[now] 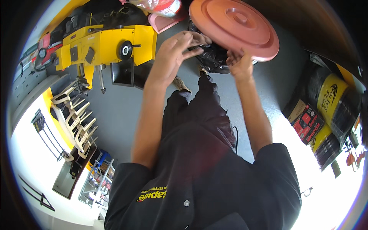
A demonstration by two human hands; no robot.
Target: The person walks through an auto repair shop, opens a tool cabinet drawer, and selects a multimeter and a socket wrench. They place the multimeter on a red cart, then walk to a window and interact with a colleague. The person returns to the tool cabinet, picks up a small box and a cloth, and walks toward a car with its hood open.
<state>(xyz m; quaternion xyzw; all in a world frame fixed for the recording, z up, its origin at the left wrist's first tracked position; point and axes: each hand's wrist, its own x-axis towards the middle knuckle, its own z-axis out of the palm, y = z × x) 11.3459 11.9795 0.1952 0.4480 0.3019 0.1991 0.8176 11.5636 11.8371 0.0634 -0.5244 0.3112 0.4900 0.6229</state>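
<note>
A round reddish-brown bin lid [249, 28] with a raised centre knob is tilted over a bin lined with a black plastic bag [214, 59]. The lid hides much of the bin's mouth. Gripping the lid's near edge is my right hand [242, 66], thumb on top and fingers beneath. My left hand [178, 50] hovers at the left side of the bag, fingers bent and apart, with nothing visible in it. Its fingertips come close to the lid's left edge; whether they touch the bag I cannot tell.
A yellow machine [111, 44] with a black handwheel stands at the left. Stacked beige plastic chairs [76, 119] are behind it. Packaged tires [329, 99] and a red-and-black box [306, 124] lie at the right. A dustpan [163, 23] sits beyond my left hand.
</note>
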